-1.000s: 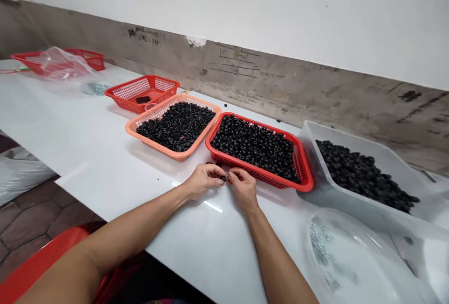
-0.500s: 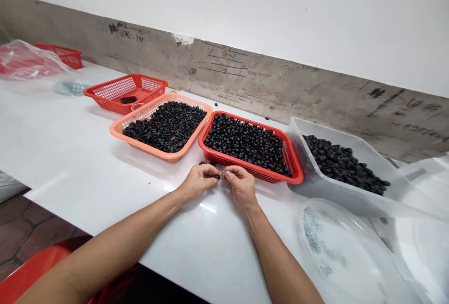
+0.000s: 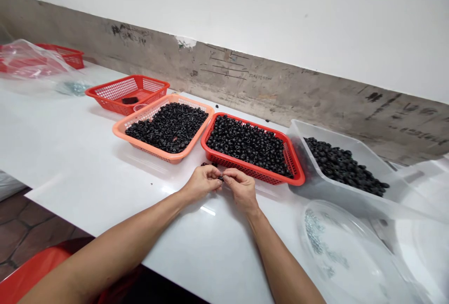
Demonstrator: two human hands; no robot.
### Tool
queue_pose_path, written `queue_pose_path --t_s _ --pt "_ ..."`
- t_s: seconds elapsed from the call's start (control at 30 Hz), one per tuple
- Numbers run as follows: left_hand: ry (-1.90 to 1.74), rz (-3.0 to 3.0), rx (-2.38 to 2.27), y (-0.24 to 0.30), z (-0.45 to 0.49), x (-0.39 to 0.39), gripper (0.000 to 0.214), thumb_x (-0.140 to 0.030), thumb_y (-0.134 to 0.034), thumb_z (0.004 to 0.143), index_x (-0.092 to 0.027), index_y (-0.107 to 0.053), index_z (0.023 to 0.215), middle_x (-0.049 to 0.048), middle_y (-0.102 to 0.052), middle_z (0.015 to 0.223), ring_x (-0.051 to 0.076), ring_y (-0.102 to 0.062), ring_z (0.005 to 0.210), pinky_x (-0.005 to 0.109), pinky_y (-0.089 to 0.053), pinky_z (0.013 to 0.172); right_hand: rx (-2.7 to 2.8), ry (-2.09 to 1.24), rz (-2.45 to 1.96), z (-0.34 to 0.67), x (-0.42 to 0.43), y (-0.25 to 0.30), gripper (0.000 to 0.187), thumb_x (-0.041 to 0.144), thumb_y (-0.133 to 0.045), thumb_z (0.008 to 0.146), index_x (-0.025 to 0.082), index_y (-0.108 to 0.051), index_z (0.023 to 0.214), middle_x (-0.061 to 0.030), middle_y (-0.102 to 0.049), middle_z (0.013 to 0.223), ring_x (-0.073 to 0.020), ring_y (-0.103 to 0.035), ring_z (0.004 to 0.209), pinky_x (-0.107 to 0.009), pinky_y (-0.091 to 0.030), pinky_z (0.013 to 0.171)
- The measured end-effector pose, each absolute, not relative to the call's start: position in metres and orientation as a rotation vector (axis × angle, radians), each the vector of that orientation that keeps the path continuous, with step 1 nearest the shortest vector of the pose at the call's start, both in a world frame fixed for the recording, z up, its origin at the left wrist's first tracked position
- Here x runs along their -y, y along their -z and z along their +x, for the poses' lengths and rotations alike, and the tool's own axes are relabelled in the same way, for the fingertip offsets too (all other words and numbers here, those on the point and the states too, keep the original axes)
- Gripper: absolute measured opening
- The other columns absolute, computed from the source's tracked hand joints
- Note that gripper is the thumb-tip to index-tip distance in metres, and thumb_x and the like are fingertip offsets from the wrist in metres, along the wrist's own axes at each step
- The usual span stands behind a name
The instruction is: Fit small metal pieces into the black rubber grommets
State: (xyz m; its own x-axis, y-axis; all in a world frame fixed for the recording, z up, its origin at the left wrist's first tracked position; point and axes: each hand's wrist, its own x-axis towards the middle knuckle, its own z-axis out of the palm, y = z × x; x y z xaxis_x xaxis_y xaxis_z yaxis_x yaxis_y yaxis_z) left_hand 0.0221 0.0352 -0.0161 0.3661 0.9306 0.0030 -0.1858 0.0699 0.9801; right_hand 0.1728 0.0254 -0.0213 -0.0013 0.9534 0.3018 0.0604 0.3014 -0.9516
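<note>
Between finger and thumb, my left hand [image 3: 202, 182] pinches a small black ring-like part [image 3: 220, 178]. My right hand [image 3: 242, 187] is closed in a pinch right against it, fingertips meeting the left ones; what it holds is too small to make out. A few loose black parts [image 3: 214, 165] lie on the table just behind my left fingers. Beyond my hands stands a red basket [image 3: 298, 175] filled with round black parts that have holes. Left of it, an orange basket [image 3: 119, 131] holds smaller black pieces.
A translucent bin [image 3: 298, 140] of black parts stands at the right. In front of it lies a clear round lid or tray [image 3: 351, 238] with small shiny pieces. Farther left are a red basket [image 3: 101, 100] with a dark item and a plastic bag [image 3: 31, 63]. A wall runs behind.
My hands have come together: the right fingertips now meet the left ones at the black part, where a small gap showed before. The view has shifted slightly.
</note>
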Motion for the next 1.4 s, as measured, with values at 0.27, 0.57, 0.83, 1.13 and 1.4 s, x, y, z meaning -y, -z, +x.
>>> queue_pose_path --t_s 0.27,0.57,0.83,1.13,1.4 --pt "-1.046 1.108 -0.784 0.013 0.023 -0.035 0.026 -0.023 -0.072 0.06 -0.011 -0.057 0.078 -0.0007 -0.062 0.056 0.011 -0.058 0.051 0.022 -0.045 0.05 1.535 -0.885 -1.018 0.177 -0.024 0.02 0.013 0.028 -0.064 0.074 0.02 -0.073 0.08 -0.0064 -0.063 0.09 -0.0182 -0.061 0.085 -0.031 -0.051 0.074" --pt "-1.238 0.952 -0.856 0.002 0.011 -0.046 0.034 -0.022 -0.075 0.055 -0.01 -0.063 0.084 0.0001 -0.063 0.063 0.012 -0.061 0.055 0.023 -0.047 0.051 1.627 -0.543 -1.22 0.179 -0.031 0.032 0.019 0.023 -0.056 0.078 0.02 -0.07 0.091 -0.0057 -0.064 0.084 -0.0175 -0.059 0.076 -0.032 -0.049 0.072" --pt "-1.214 0.956 -0.837 0.004 0.016 -0.043 0.029 -0.02 -0.073 0.056 -0.01 -0.064 0.082 0.0 -0.063 0.064 0.01 -0.058 0.054 0.021 -0.045 0.049 2.127 -0.266 -1.142 0.173 -0.033 0.046 0.032 0.011 -0.044 0.082 0.024 -0.071 0.095 -0.0059 -0.056 0.076 -0.0186 -0.051 0.075 -0.033 -0.044 0.069" --pt "-1.159 0.97 -0.834 0.006 0.018 -0.039 0.026 -0.02 -0.072 0.059 -0.01 -0.062 0.081 0.0004 -0.061 0.059 0.01 -0.056 0.051 0.022 -0.042 0.05 1.979 -0.294 -1.206 0.172 -0.028 0.042 0.022 0.018 -0.045 0.085 0.02 -0.066 0.09 -0.0072 -0.059 0.081 -0.0203 -0.054 0.081 -0.034 -0.044 0.076" --pt "-1.05 0.989 -0.792 0.011 0.022 -0.036 0.029 -0.021 -0.074 0.055 -0.01 -0.06 0.078 0.0002 -0.061 0.064 0.01 -0.058 0.052 0.022 -0.041 0.05 1.456 -0.649 -1.394 0.175 -0.027 0.025 0.02 0.027 -0.052 0.077 0.016 -0.065 0.087 -0.0061 -0.065 0.082 -0.0183 -0.056 0.074 -0.031 -0.045 0.07"
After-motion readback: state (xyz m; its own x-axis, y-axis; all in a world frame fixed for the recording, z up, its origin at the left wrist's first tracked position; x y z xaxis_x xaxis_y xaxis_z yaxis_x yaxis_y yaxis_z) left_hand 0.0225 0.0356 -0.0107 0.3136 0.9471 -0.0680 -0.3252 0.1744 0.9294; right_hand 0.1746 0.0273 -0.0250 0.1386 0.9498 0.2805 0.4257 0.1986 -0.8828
